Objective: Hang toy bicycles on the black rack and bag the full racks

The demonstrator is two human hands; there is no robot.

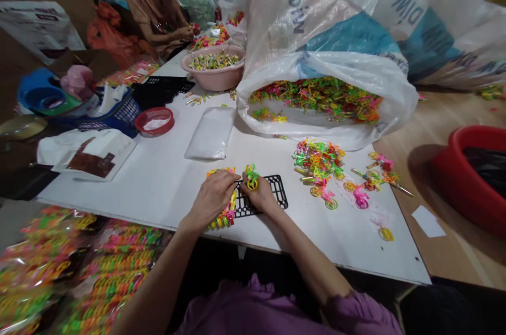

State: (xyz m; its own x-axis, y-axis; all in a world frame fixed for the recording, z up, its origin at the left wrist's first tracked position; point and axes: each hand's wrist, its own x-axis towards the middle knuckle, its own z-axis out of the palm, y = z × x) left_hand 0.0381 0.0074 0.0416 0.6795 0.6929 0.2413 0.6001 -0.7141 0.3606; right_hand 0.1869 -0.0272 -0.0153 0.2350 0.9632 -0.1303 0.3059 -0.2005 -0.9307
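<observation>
A black plastic grid tray lies near the table's front edge, its left part covered by a row of small colourful plastic toys. My left hand bends over that row, fingers together and closed, their tips at the tray's middle; what they grip is hidden. Just beside it, my right hand is closed on a small green and yellow plastic toy, held over the grid. Loose toys of the same kind form a pile to the right.
A big white sack full of toys lies open behind. Nearby are a clear plastic packet, a pink basin, a small red basket and a red tub. Bagged toys sit lower left. Another person sits far left.
</observation>
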